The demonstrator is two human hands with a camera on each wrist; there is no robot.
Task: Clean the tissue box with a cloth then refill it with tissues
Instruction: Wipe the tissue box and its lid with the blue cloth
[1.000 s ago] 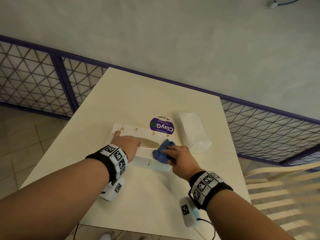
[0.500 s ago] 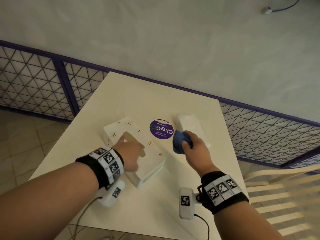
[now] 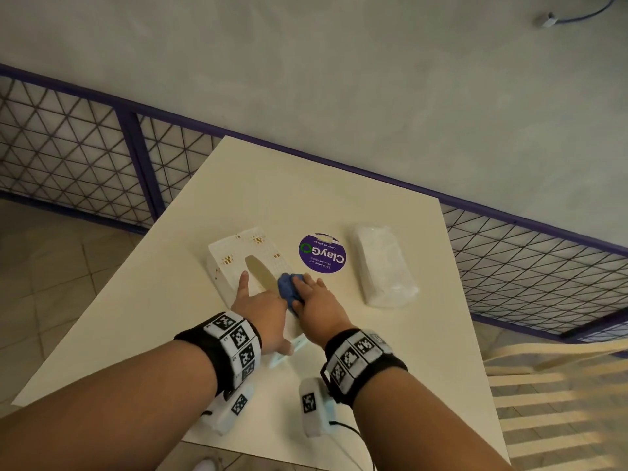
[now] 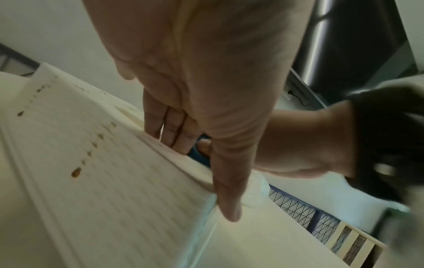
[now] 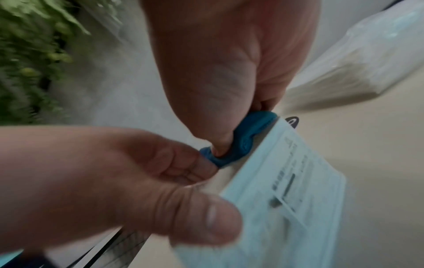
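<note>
Currently the box lies flat on the table, left of centre, set at an angle, slot side up. The slot shows no tissue sticking out; what is inside cannot be told.

The cloth, blue and bunched, is pressed onto the box top at its near right edge, just beside the slot. It is gripped by the right hand, fingers curled over it and thumb dug into it, as seen from the right wrist. The box is steadied by the left hand: fingers are laid straight and flat on the top, thumb down over the near end edge, nothing clamped. The two hands are touching or nearly so over the box.

The pack of tissues, in clear wrap, lies well right of the box, apart from both hands and seemingly unopened. A round purple sticker is seen on the table between box and pack. A mesh railing runs behind, and a slatted chair stands at right.

Progress, as a judgement: the wiping step is under way on the top face. How much of the box is already wiped cannot be told. Refill is judged not started: box to be opened, pack to be unwrapped and loaded.
</note>
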